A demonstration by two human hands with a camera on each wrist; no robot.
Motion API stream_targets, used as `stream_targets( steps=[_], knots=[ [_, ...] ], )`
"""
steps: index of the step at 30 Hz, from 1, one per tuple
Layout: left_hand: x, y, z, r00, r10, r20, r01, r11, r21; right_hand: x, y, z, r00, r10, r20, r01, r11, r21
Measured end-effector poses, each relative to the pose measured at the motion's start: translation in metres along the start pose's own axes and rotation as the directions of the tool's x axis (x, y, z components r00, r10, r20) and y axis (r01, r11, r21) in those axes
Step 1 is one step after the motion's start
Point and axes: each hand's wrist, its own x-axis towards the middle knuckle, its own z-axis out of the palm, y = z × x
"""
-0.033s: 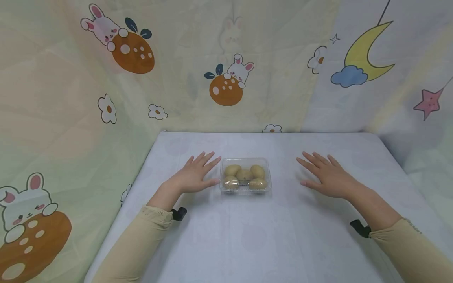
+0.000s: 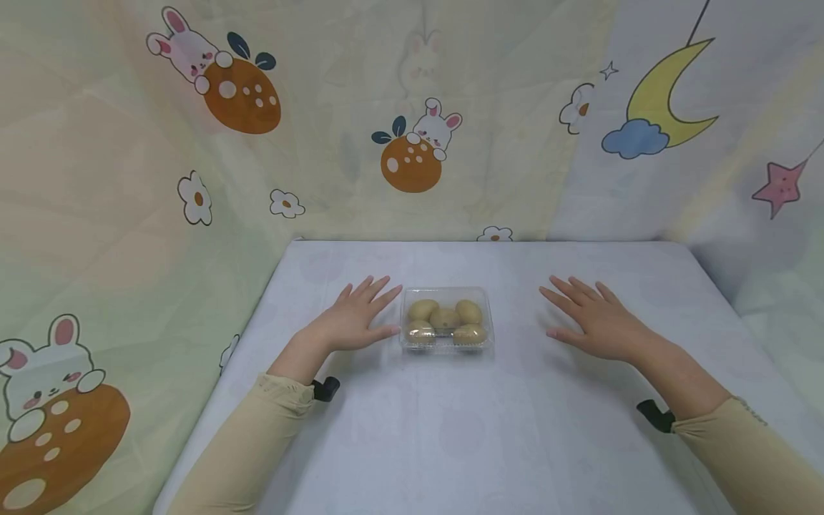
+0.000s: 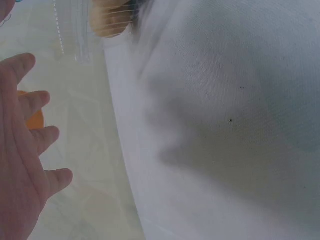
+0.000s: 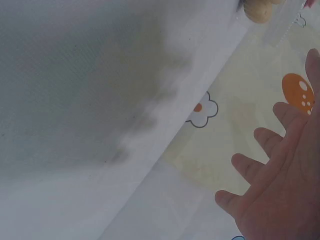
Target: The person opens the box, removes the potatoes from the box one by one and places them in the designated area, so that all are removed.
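In the head view, a clear plastic box [image 2: 446,349] with its lid down sits on the white table. Several tan, egg-shaped pieces [image 2: 468,310] lie inside; their exact kind is hard to tell. My left hand [image 2: 350,318] is just left of the box, fingers straight and spread, holding nothing. Its index finger and thumb end close to the box's left side; contact cannot be made out. Farther off, to the right of the box, my right hand [image 2: 599,325] is spread too, with nothing in it. Both wrist views show straight fingers and a hand shadow on the cloth.
A white cloth covers the table [image 2: 450,436]. Behind it and at the sides hang pale curtains [image 2: 335,86] printed with rabbits, flowers, a moon and a star. A small black device [image 2: 326,389] is worn at the left wrist, another [image 2: 655,415] at the right.
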Motion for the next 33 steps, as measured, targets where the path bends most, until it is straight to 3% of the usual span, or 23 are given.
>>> stream_targets(
  steps=[10, 13, 15, 19, 24, 28, 30, 32, 33],
  knots=[
    [0.001, -0.003, 0.008, 1.0, -0.018, -0.019, 0.017, 0.998, -0.064, -0.002, 0.001, 0.004, 1.0, -0.026, -0.007, 0.026, 0.997, 0.079],
    [0.002, -0.005, 0.011, 0.997, -0.056, -0.051, 0.045, 0.98, -0.192, -0.002, 0.0, 0.006, 1.0, -0.026, -0.014, 0.028, 0.98, 0.198],
    [0.005, -0.006, 0.015, 0.991, -0.107, -0.083, 0.075, 0.944, -0.321, 0.0, -0.002, 0.008, 1.0, -0.008, -0.007, 0.01, 0.954, 0.299],
    [0.014, -0.005, 0.028, 0.968, -0.23, -0.097, 0.133, 0.804, -0.579, 0.007, -0.005, 0.017, 1.0, 0.025, 0.002, -0.023, 0.886, 0.463],
    [0.021, -0.001, 0.045, 0.941, -0.339, -0.024, 0.198, 0.606, -0.771, 0.017, -0.012, 0.031, 0.997, 0.065, 0.052, -0.083, 0.756, 0.649],
    [0.023, 0.001, 0.055, 0.93, -0.366, 0.039, 0.192, 0.394, -0.899, 0.025, -0.017, 0.038, 0.995, 0.076, 0.069, -0.102, 0.648, 0.755],
    [0.024, 0.002, 0.059, 0.928, -0.365, 0.069, 0.184, 0.291, -0.939, 0.028, -0.02, 0.04, 0.996, 0.071, 0.06, -0.091, 0.609, 0.788],
    [0.025, 0.002, 0.062, 0.931, -0.354, 0.095, 0.174, 0.199, -0.965, 0.03, -0.022, 0.042, 0.997, 0.059, 0.051, -0.076, 0.569, 0.819],
    [0.025, 0.002, 0.064, 0.933, -0.345, 0.105, 0.171, 0.167, -0.971, 0.031, -0.023, 0.042, 0.997, 0.05, 0.052, -0.07, 0.544, 0.836]
  ],
)
